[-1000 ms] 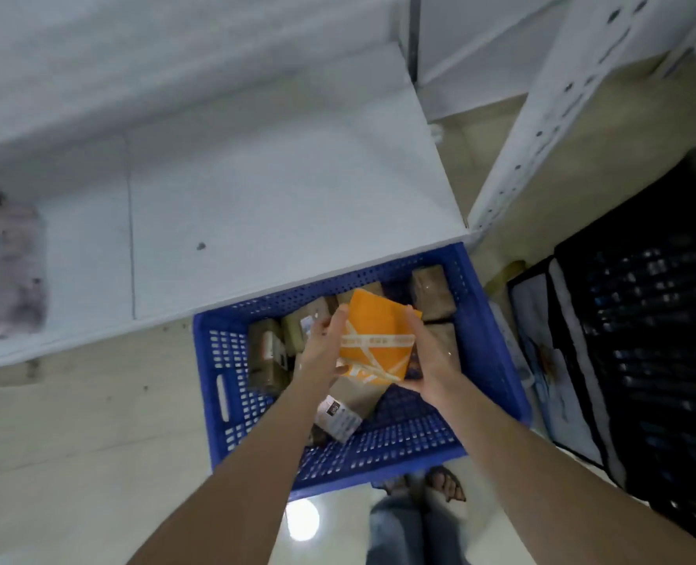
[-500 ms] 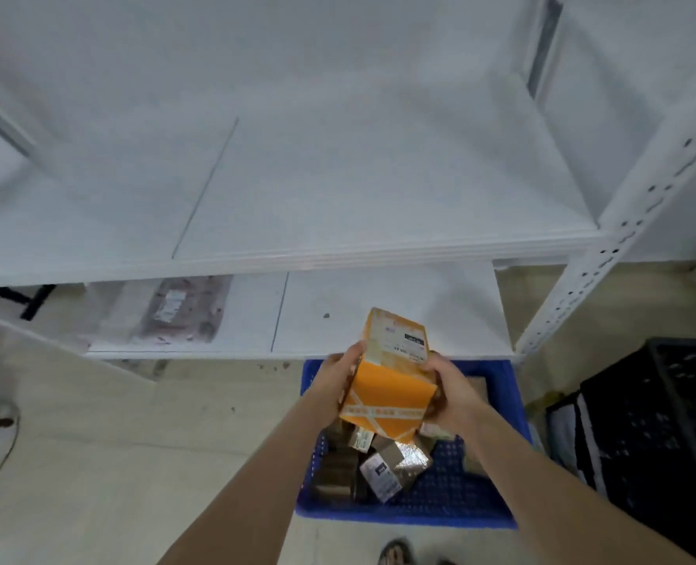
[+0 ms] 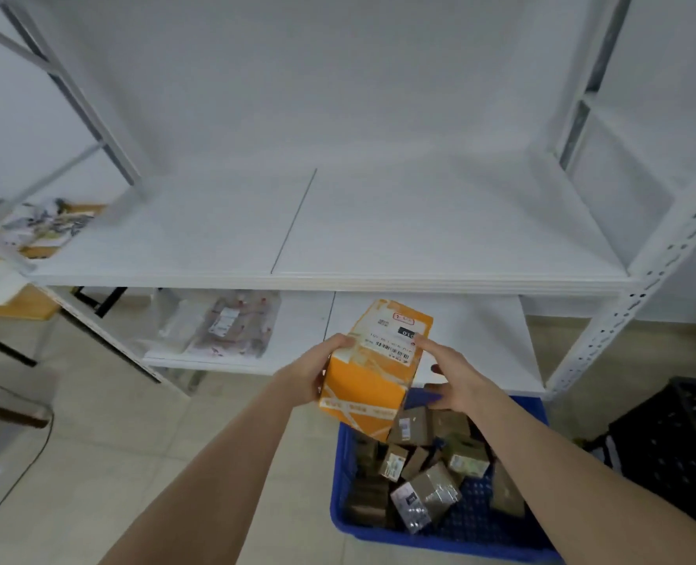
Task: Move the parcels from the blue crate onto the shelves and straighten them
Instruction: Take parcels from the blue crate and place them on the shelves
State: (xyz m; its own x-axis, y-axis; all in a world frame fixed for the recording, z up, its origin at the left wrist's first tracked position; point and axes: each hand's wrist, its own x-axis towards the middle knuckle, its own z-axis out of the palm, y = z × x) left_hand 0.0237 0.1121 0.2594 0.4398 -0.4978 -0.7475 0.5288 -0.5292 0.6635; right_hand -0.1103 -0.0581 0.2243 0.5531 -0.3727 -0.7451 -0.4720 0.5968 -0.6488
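An orange parcel (image 3: pixel 368 387) with a white label on top hangs tilted above the far left corner of the blue crate (image 3: pixel 440 540). My left hand (image 3: pixel 318 371) grips its left side, fingers curled over the top edge. My right hand (image 3: pixel 450 375) is at its right side with fingers spread, the index finger lying on the label. Several brown taped parcels (image 3: pixel 424 495) lie jumbled in the crate. The white shelf (image 3: pixel 379 238) ahead is bare. A lower shelf (image 3: pixel 472 340) lies just behind the parcel.
A clear bagged packet (image 3: pixel 232 324) lies on the lower shelf's left half. White perforated uprights (image 3: pixel 640 287) frame the rack at right. A black crate (image 3: pixel 684 446) stands on the floor at right. A wooden table with papers (image 3: pixel 44 226) is at left.
Both hands have lifted the orange parcel out of the crate towards the shelves. My view has tilted up to the rack. My right hand's fingers have spread off the parcel's side.
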